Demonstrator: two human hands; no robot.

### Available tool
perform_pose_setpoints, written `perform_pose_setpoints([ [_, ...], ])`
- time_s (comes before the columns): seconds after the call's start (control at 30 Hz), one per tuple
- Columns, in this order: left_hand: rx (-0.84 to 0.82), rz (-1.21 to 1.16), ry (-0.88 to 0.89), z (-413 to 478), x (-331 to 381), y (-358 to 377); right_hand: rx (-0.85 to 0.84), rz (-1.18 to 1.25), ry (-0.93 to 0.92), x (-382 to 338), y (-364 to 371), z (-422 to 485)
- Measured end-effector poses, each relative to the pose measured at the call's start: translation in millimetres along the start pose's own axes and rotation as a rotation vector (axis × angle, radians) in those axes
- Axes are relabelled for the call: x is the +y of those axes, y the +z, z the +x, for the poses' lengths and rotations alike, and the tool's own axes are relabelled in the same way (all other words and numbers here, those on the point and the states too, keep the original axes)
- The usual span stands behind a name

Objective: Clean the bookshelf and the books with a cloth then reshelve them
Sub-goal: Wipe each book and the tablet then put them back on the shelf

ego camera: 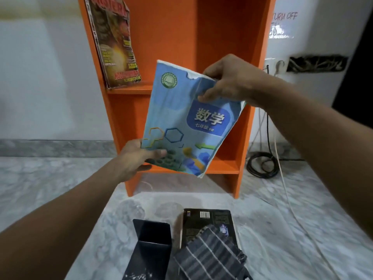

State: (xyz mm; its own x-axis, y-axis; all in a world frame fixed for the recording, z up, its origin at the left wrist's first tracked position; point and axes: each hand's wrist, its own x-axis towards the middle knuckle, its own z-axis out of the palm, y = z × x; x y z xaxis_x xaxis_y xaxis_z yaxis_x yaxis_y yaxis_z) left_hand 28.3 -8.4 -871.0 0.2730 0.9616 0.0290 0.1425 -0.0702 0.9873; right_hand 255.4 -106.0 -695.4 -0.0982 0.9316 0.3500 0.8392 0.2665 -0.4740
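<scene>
Both grips are closed on the blue textbook (181, 122). The left grip (139, 156) pinches its lower left corner with the thumb laid across the cover. The right grip (228, 81) curls round the upper right edge, thumb on the front (the cover there is torn and buckled).

Nearest, at 6 o'clock, a dark striped cloth (212, 253) lies rumpled on the marble floor (60, 178), overlapping the lower part of a black book (210, 221) that lies flat with its barcode up. Just beside them, toward 7 o'clock, sits a dark box-like holder (151, 245) with its opening facing the camera.

At the centre the textbook is held tilted in the air, in front of the lower compartment of the orange bookshelf (222, 57), which stands on the floor by a white wall. At 11 o'clock a magazine (115, 43) leans against the shelf's left side in the upper compartment. At 4 o'clock a coil of black cable (260, 164) lies near the shelf's right foot. At 1 o'clock a notice (285, 17) reads "TURN OFF".
</scene>
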Motion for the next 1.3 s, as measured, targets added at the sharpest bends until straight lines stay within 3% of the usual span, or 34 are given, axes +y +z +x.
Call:
perform_pose_setpoints([
  [0.1, 0.026, -0.149, 0.007, -5, -5, 1, 0.159, -0.019, 0.01, -2, 13, 12],
  [0.23, 0.159, -0.326, 0.073, -1, 1, 1, 0.596, 0.15, 0.079, 7, 50, 31],
  [0.3, 0.172, -0.431, 0.083, -1, 10, 4, 0.549, 0.46, 0.191, 14, 78, 34],
  [0.37, 0.179, -0.528, 0.08, -1, 18, 6, 0.356, 0.746, 0.335, 18, 107, 30],
  [0.43, 0.196, -0.584, 0.069, -1, 24, 2, 0.251, 0.887, 0.435, 19, 127, 27],
  [0.63, 0.2, -0.442, 0.001, 12, 48, -37, 0.279, 0.604, 0.423, 10, 125, 71],
  [0.77, 0.296, -0.146, 0.04, 23, 80, -68, 0.351, 0.416, 0.439, -15, 110, 117],
  [1.03, 0.344, 0.469, 0.058, 39, 132, -118, 0.323, 0.166, 0.461, -43, 98, 170],
  [1.3, 0.488, 0.478, 0.068, 49, 143, -114, 0.275, 0.117, 0.512, -49, 97, 208],
])
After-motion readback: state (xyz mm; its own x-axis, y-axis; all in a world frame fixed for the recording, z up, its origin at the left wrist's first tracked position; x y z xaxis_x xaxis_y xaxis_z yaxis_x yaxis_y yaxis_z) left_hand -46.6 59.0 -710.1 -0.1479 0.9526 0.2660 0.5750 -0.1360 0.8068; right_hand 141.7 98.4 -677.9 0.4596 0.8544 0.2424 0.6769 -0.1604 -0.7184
